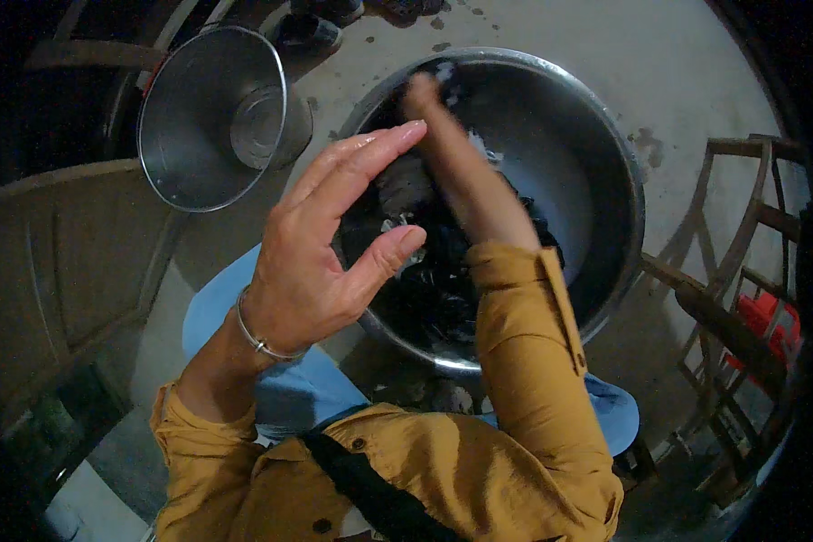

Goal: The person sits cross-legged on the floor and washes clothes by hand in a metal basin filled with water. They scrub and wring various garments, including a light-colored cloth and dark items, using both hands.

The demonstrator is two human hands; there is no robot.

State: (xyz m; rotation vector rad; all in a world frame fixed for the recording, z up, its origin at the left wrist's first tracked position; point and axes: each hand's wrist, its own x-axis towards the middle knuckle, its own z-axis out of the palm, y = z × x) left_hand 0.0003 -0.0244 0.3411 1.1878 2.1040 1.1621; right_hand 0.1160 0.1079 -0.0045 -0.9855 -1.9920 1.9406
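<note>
My left hand (321, 239) is raised over the near rim of a large steel basin (605, 181), palm turned right, fingers straight and apart, holding nothing. A silver bangle circles its wrist. My right hand (456, 172) is blurred with motion above the basin, fingers extended toward the far rim, and nothing is visibly held in it. Inside the basin lies a heap of dark wet cloth (434, 289) with some pale patches. Both arms wear mustard-yellow sleeves.
A smaller steel bucket (199, 117) stands on the concrete floor to the left of the basin. A wooden chair frame (741, 271) is at the right, with something red behind it. A brown wooden panel (63, 253) fills the left. Shoes lie at the top.
</note>
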